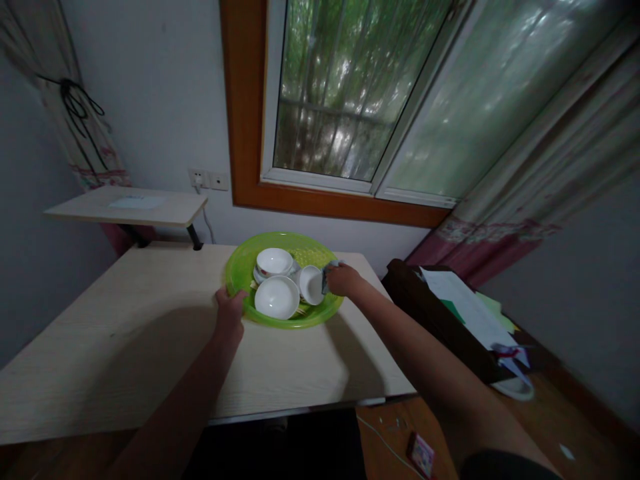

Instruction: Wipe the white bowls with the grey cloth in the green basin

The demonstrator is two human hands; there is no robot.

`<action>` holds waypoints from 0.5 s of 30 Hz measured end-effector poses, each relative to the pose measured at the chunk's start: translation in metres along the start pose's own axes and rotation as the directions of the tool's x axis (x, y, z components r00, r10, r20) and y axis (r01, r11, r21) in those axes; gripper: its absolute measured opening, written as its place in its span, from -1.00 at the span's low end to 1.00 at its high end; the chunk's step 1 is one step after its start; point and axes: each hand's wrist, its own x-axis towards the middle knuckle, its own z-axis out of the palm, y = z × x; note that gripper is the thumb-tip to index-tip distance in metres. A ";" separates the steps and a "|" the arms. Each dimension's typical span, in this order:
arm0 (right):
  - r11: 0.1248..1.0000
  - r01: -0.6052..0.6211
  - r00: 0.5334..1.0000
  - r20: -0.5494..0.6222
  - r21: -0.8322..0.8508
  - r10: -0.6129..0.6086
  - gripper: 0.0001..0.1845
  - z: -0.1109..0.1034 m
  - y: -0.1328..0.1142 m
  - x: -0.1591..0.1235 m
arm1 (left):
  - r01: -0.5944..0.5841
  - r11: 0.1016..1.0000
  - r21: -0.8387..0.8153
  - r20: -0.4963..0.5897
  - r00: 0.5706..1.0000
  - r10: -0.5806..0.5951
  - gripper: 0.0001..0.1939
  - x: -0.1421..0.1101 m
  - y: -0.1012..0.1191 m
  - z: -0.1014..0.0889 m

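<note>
A green plastic basin (310,323) rests on the pale wooden table. My left hand (230,310) is closed on its left rim, with the thumb over the edge. At the right side of the basin, my right hand (343,279) is closed on a crumpled grey cloth (326,275). Inside the basin are a white bowl at the back (275,261), a white bowl in front (277,298) and a white bowl tipped on its side (312,285), which is nearest the cloth. Parts of chopsticks (301,311) show beneath the bowls.
The table (165,333) carries a raised shelf (130,207) with a paper on it at the back left. A window (345,93) and wall stand behind. Right of the table is a dark brown box or seat (425,307) with papers. A cable (383,437) lies on the floor.
</note>
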 end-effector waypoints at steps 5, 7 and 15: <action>1.000 0.012 1.000 -0.027 -0.006 -0.012 -0.69 0.004 0.004 0.007 | -0.025 0.997 0.072 0.169 0.985 0.013 -0.60 0.039 0.032 -0.007; 1.000 0.012 0.999 -0.034 -0.006 -0.013 -0.69 0.005 0.005 0.008 | -0.027 0.990 0.139 0.205 0.979 -0.002 -0.57 0.061 0.047 -0.006; 1.000 0.012 1.000 -0.013 0.018 -0.012 -0.66 0.002 0.006 0.005 | -0.007 0.971 0.240 0.543 0.830 -0.128 -0.72 0.096 0.055 0.018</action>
